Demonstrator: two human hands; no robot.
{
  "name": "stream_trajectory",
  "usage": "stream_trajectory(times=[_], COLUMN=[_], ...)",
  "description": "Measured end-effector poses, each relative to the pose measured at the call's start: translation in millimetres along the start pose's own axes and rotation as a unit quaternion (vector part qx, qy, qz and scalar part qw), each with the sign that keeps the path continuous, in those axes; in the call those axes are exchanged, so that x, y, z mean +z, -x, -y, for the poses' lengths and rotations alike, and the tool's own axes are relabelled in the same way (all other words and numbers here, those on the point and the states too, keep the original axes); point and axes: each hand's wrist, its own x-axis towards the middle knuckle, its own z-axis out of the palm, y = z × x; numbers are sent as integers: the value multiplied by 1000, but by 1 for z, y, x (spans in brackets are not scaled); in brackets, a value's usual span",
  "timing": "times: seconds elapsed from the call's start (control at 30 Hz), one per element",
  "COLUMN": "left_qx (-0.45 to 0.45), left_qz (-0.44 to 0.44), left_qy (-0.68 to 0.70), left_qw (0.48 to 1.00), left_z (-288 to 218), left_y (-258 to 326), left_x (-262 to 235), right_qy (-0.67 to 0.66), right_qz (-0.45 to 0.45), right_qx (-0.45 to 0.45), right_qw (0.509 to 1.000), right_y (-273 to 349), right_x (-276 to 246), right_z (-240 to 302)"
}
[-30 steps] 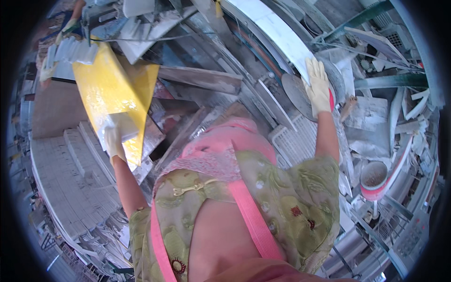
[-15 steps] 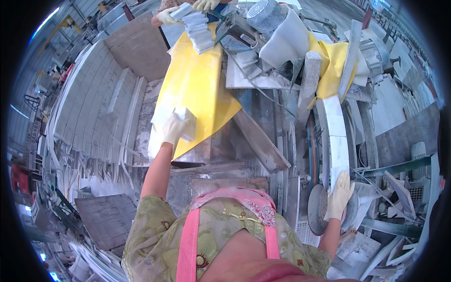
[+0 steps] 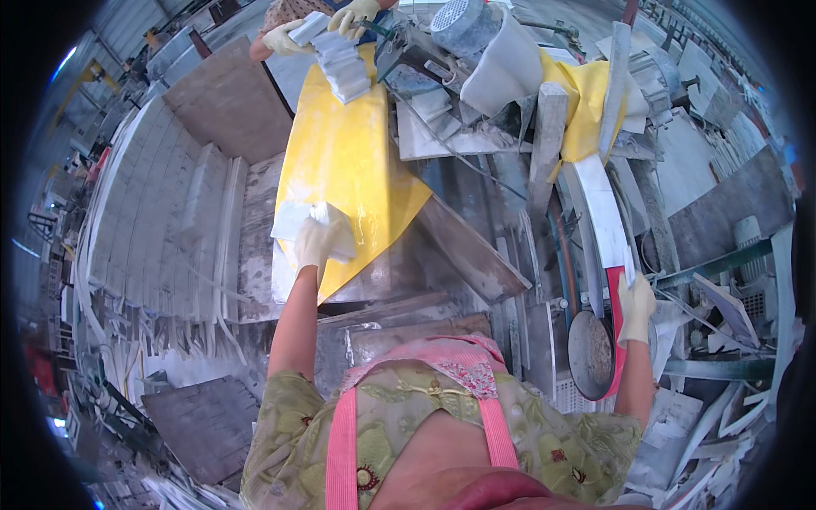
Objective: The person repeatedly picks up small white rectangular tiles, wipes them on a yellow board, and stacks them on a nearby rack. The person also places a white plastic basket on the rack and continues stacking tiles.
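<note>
My gloved left hand (image 3: 315,241) is closed over the small white stone tiles (image 3: 293,219) at the near end of a yellow sheet (image 3: 331,153). Some of its fingers are hidden. At the right, my gloved right hand (image 3: 636,309) grips a white tile (image 3: 630,267) turned on edge, seen as a thin strip. Beneath it runs a narrow red belt (image 3: 618,340) around a round grey wheel (image 3: 590,353). More white tiles (image 3: 601,208) lie in a row on the belt beyond my right hand.
A co-worker's gloved hands (image 3: 350,17) hold a row of white tiles (image 3: 342,68) at the sheet's far end. A dusty motor (image 3: 463,25) stands far centre. Long stacked slabs (image 3: 140,195) line the left; a plank (image 3: 476,251) slants across the middle. Stone scraps lie at right.
My right hand has gone from lying flat on the row's near end to gripping a tile on edge, slightly farther away. The red belt is now exposed. My left hand stays at its tiles.
</note>
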Motion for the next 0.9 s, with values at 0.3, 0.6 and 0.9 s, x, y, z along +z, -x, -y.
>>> stream_trajectory(times=[0.3,0.6,0.9], left_qx=[32,69,86], left_qz=[151,177,165], left_qy=[225,199,189], left_qw=[962,961,964], left_z=[3,15,25], left_y=[9,-3,-17], left_x=[-27,-24,2], right_qy=[-707,-562,-458], right_qz=[215,188,242], right_qx=[-155,-201,-422], right_qw=[655,780,743], right_y=[100,178,185], right_x=[50,115,74], right_z=[315,481,440])
